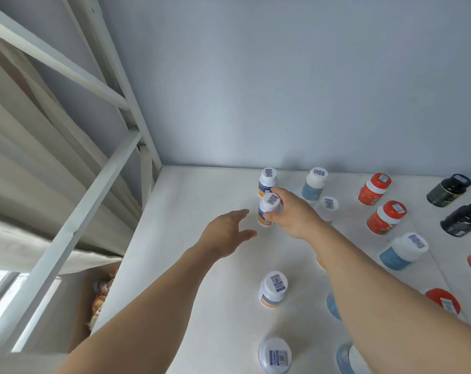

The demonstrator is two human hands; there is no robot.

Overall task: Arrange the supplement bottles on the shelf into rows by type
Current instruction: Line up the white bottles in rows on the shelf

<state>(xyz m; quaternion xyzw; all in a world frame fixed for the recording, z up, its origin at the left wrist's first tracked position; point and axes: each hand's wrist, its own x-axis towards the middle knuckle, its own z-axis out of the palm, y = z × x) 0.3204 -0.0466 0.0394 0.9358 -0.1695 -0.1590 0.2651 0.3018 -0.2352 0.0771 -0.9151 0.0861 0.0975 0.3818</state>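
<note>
Orange-band bottle (268,209) upright in right hand (296,214) grip, left hand (226,236) beside, apart

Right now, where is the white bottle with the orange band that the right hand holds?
Head view, back left of the shelf, directly before another white bottle.

The shelf board (191,265) looks matt white and smooth. On it, plastic supplement bottles (272,290) carry paper barcode stickers; the dark bottles (448,190) near its back edge look glossy.

Place: storeroom or stock area.
Evidence: white metal shelf (202,265), barcode-stickered supplement bottles (273,288), bare wall (282,90).
</note>
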